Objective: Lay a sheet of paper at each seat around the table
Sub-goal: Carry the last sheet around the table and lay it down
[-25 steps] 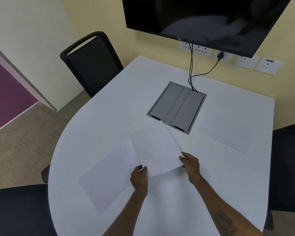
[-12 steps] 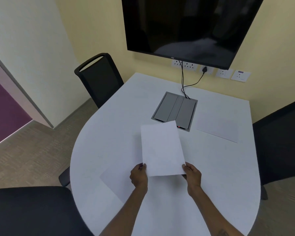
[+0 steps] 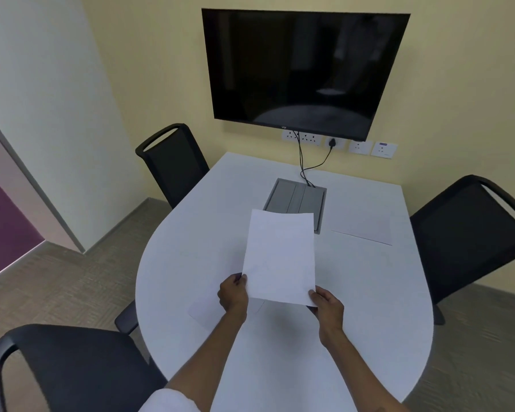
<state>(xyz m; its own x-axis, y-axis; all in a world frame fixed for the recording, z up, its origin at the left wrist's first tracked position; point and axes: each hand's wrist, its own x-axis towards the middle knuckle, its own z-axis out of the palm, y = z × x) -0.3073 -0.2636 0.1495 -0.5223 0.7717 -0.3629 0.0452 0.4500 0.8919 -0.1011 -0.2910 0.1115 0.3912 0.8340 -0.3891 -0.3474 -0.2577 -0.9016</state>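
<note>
I hold a white sheet of paper [image 3: 280,257] upright in the air above the white table [image 3: 191,248]. My left hand [image 3: 233,294] pinches its lower left corner and my right hand [image 3: 327,306] grips its lower right corner. A second sheet [image 3: 204,307] lies flat on the table near the front left chair [image 3: 66,364], partly hidden behind my left hand. A third sheet [image 3: 361,227] lies in front of the right chair [image 3: 470,233]. No paper shows in front of the far left chair [image 3: 173,162].
A grey cable box [image 3: 295,197] is set into the table's middle, with black cables [image 3: 302,162] running up to wall sockets. A dark screen [image 3: 298,69] hangs on the yellow wall. Carpeted floor lies to the left and right of the table.
The view has pulled back and up from the table. The held sheet has risen and turned from tilted to upright, both hands still on its lower corners.
</note>
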